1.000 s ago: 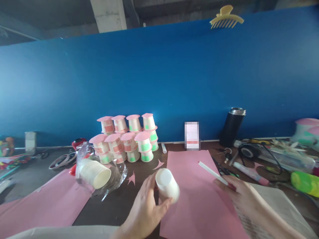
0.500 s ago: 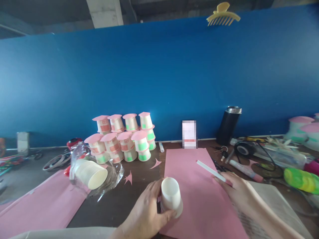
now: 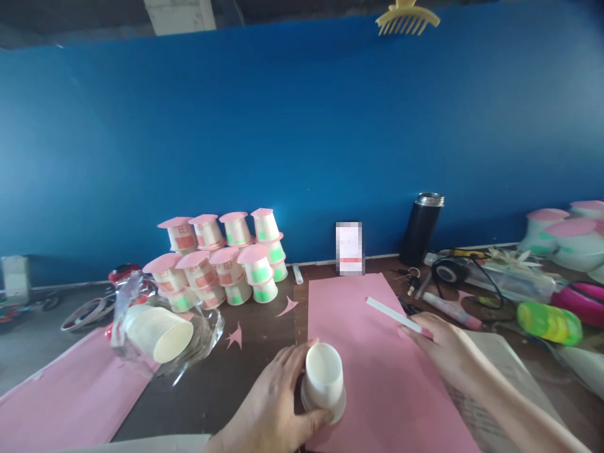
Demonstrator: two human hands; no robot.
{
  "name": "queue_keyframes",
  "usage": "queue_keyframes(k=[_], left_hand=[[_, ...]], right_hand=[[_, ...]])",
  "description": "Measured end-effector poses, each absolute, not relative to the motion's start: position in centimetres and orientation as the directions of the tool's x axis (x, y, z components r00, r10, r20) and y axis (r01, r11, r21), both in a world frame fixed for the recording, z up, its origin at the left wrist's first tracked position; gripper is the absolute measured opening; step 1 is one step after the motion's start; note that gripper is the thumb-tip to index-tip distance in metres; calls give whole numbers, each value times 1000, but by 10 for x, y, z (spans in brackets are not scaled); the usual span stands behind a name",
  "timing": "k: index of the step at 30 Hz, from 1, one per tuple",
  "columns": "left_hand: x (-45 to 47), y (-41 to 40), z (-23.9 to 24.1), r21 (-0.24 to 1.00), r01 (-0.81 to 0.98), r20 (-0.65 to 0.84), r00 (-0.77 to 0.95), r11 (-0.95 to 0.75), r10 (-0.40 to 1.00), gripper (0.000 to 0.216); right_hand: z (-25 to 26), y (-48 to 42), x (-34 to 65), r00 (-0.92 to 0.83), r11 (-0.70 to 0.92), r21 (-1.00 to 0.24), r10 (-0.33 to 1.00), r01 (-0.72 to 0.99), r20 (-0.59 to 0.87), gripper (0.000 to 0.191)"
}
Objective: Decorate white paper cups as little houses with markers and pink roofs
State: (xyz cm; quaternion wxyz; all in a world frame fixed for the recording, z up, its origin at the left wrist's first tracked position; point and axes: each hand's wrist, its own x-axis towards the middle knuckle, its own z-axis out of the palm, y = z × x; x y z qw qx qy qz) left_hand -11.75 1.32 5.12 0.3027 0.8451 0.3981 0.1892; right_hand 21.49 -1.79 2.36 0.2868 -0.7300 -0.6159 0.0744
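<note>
My left hand [image 3: 278, 396] is closed round a white paper cup [image 3: 324, 371], which stands upside down with its base facing up. The cup is over the near left part of a pink paper sheet [image 3: 353, 314]. Between the fingers of my right hand [image 3: 438, 346] is a slim white stick with a pink end [image 3: 394, 316], perhaps a marker. Its white end points up and left over the sheet, apart from the cup. To the left, stacked paper cups with pink paper roofs [image 3: 226, 264] carry red and green drawn patches.
Nested paper cups [image 3: 163, 333] lie in a clear plastic bag at left, near another pink sheet [image 3: 94, 384]. Pink scraps [image 3: 234, 336] lie between. A black flask [image 3: 421, 229], keys [image 3: 413, 280] and a yellow-green bottle [image 3: 550, 322] are at right. A blue partition [image 3: 302, 126] stands behind.
The view has shifted slightly, so most background things sit a little further left and higher. Both hands keep their holds on the paper cup and the white stick.
</note>
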Motion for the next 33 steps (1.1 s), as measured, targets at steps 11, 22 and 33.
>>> queue_keyframes(k=[11, 22, 33], left_hand=[[-117, 13, 45, 662, 538, 64, 653, -522, 755, 85], [-116, 10, 42, 649, 525, 52, 691, -551, 721, 90], [-118, 10, 38, 624, 490, 97, 725, -609, 682, 94]], right_hand=[[26, -20, 212, 232, -92, -486, 944, 869, 236, 28], [30, -21, 205, 237, -96, -474, 939, 875, 248, 29], [28, -21, 207, 223, -87, -466, 944, 881, 245, 27]])
